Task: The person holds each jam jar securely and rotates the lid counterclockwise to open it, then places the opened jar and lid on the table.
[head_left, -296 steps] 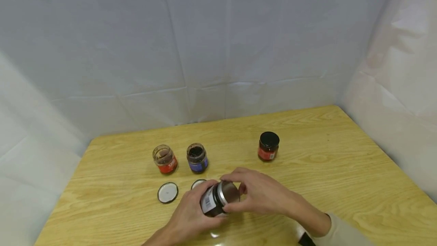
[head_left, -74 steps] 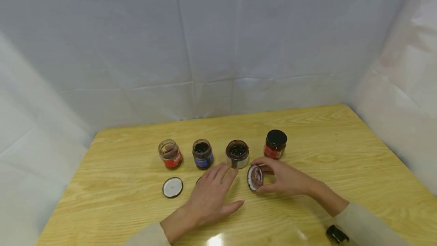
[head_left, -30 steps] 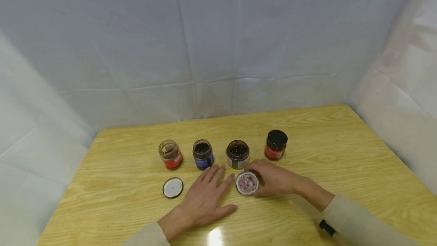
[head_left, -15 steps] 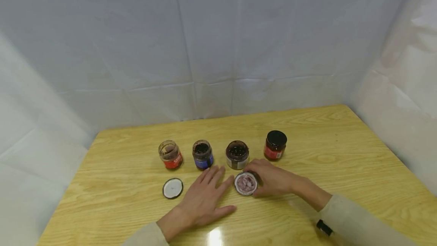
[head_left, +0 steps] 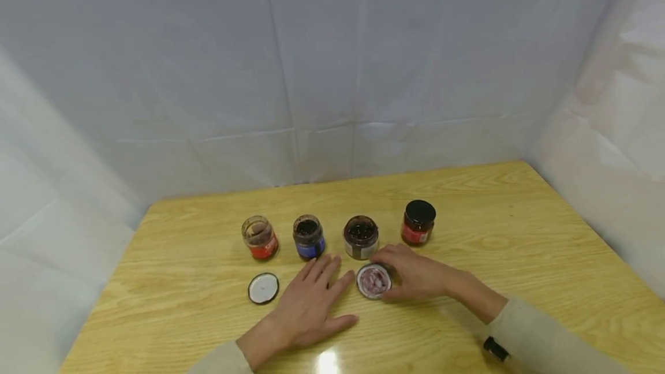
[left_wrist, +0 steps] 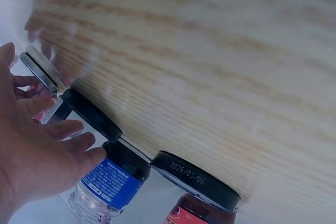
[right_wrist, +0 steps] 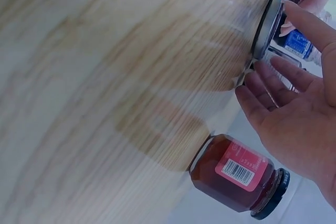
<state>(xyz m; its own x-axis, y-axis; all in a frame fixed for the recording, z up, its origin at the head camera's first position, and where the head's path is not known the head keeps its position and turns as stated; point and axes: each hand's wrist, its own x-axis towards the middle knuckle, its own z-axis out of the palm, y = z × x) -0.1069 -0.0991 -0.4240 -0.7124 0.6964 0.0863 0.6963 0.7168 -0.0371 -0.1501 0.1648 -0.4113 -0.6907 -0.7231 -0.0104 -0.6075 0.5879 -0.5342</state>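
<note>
In the head view, my right hand (head_left: 415,273) grips the edge of an upturned jar lid (head_left: 374,280) between thumb and fingers. The lid lies on the table, its inside smeared reddish; in the right wrist view its silver rim (right_wrist: 269,24) shows. My left hand (head_left: 306,305) is spread palm down, fingers straight. Beneath it, a black jar lid (left_wrist: 92,114) shows in the left wrist view; the head view hides it. Behind the hands stand open jars: one red-labelled (head_left: 264,245), one blue-labelled (head_left: 309,247), one grey-labelled with dark contents (head_left: 361,238).
A closed red-labelled jar (head_left: 418,222) with a black lid stands at the right of the row. Another upturned lid (head_left: 263,288) with a white inside lies left of the left hand. A small black object (head_left: 496,348) is beside the right sleeve. White sheeting (head_left: 322,74) surrounds the wooden table.
Earlier both hands held the grey-labelled jar; it now stands open in the row. My right hand has lowered its lid flat onto the table. Lately the hands have hardly moved.
</note>
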